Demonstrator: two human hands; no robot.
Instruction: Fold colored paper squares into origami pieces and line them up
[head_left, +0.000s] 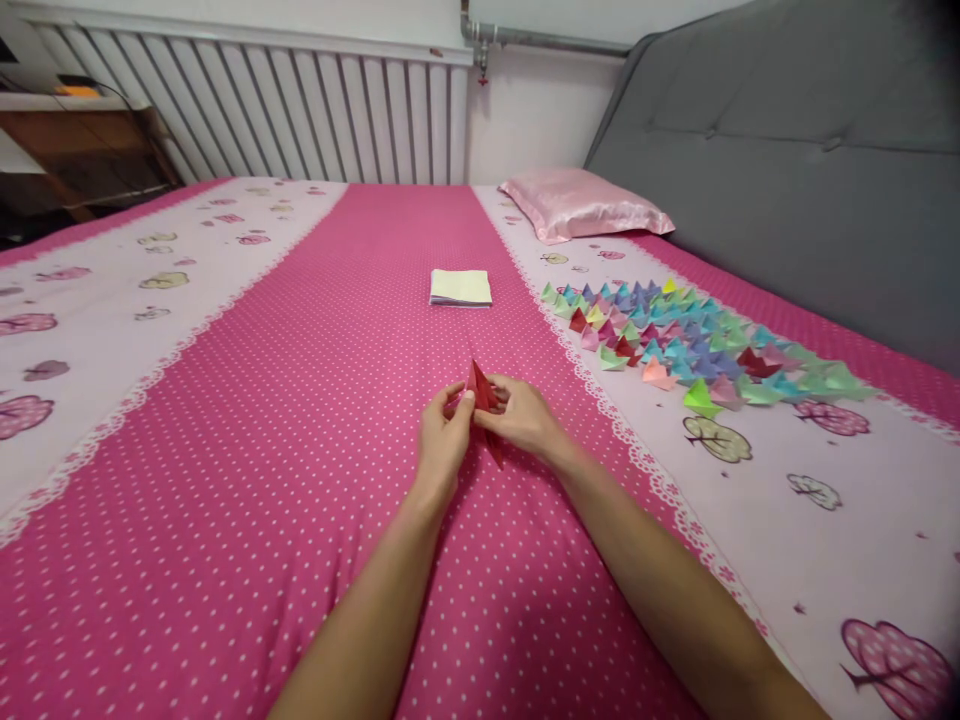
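A folded piece of red paper (481, 390) stands pointed between both hands above the pink dotted bedsheet (300, 400). My left hand (442, 440) pinches its left side with thumb and fingers. My right hand (521, 415) grips its right side, fingers closed on the paper. A lower red point sticks out under my right hand. Ahead of the hands lies a small stack of pale yellow paper sheets (460, 287).
Several folded paper pieces in many colours (675, 340) lie in rows to the right on the pale band of the sheet. A pink pillow (581, 203) rests by the grey headboard (787, 150). A white radiator (300, 110) lines the far wall.
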